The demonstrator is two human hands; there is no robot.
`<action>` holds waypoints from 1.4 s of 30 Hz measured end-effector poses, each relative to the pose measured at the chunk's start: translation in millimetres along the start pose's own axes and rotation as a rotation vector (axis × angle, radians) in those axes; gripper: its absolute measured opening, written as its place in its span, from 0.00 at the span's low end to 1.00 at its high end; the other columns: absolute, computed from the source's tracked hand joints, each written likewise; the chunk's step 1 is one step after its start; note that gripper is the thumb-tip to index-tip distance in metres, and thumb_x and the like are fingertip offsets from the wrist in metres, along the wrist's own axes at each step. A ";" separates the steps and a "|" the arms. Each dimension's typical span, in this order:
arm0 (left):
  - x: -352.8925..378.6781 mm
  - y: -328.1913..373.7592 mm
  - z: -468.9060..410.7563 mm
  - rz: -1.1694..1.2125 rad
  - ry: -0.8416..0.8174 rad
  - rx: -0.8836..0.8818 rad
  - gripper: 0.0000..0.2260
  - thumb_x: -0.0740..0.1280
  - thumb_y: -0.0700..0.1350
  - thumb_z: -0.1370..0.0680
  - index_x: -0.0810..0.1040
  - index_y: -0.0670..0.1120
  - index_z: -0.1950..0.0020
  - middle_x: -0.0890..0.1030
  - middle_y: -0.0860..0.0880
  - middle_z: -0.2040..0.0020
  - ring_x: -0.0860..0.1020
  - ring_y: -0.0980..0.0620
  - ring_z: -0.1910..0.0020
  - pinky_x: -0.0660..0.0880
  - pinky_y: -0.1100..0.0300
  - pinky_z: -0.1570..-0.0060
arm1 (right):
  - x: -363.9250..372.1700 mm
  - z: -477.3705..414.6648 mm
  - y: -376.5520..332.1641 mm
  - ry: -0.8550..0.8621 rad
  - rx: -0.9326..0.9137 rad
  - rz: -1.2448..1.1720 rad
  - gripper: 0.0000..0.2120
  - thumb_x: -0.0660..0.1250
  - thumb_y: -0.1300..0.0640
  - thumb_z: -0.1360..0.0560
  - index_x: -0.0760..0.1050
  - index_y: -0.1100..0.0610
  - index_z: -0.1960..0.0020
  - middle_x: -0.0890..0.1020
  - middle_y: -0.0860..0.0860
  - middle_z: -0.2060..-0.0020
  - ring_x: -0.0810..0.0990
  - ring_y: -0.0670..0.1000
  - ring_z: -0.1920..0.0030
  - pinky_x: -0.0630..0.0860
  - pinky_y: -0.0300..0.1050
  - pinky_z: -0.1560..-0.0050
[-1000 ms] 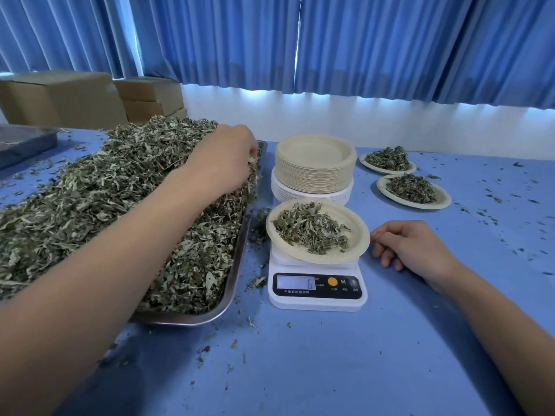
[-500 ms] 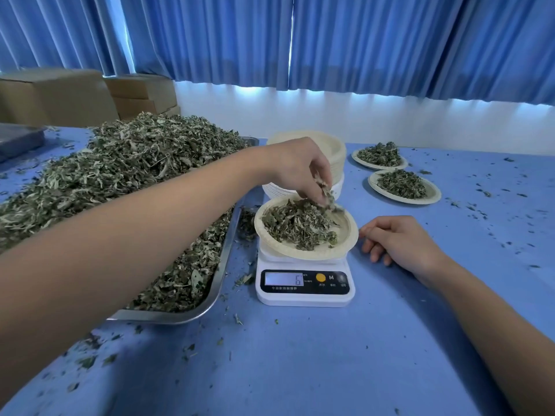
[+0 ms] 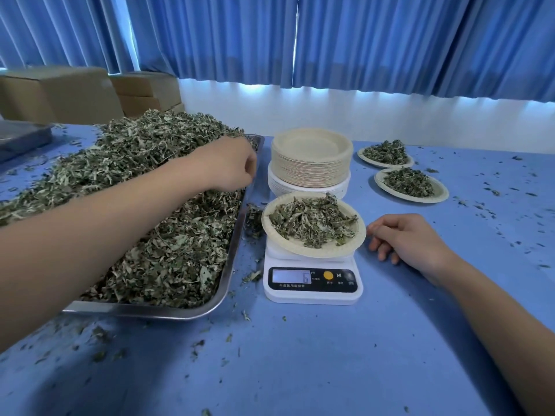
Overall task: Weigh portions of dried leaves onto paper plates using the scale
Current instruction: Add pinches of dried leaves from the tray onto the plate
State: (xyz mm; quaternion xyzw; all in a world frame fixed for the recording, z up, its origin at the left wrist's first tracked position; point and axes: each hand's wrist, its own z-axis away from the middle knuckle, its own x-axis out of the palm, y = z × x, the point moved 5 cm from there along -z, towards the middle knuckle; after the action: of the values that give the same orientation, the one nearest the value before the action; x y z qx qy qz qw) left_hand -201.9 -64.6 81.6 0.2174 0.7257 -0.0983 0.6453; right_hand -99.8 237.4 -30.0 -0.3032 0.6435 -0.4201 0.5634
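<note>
A white digital scale (image 3: 312, 285) reads 6 on its display. On it sits a paper plate (image 3: 315, 251) holding a portion of dried leaves (image 3: 312, 220). To its left, a steel tray (image 3: 232, 265) carries a big heap of dried leaves (image 3: 135, 175). My left hand (image 3: 225, 166) reaches over the tray's far right corner, fingers curled shut into the leaves there. My right hand (image 3: 411, 241) rests on the blue table just right of the scale, fingers loosely bent, holding nothing.
A tall stack of paper plates (image 3: 310, 163) stands behind the scale. Two filled plates (image 3: 386, 153) (image 3: 410, 183) lie at the back right. Cardboard boxes (image 3: 60, 94) and a grey tray (image 3: 21, 139) sit far left. Leaf crumbs litter the table.
My left hand dropped leaves over the plate on the scale, then swung back left to the tray's heap. The right hand stayed beside the scale.
</note>
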 end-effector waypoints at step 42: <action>45.3 -16.1 36.4 -0.210 -0.284 -0.040 0.05 0.65 0.42 0.25 0.75 0.45 0.62 0.78 0.49 0.65 0.77 0.48 0.65 0.73 0.57 0.67 | 1.2 0.3 -0.7 0.005 -0.007 0.033 0.11 0.64 0.61 0.19 0.83 0.59 0.56 0.84 0.54 0.67 0.78 0.48 0.73 0.72 0.38 0.75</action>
State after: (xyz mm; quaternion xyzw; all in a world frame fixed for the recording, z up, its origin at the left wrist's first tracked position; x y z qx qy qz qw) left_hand -179.8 -85.7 29.7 0.1113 0.6477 -0.1806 0.7318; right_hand -99.8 236.0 -29.9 -0.2935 0.6512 -0.4092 0.5677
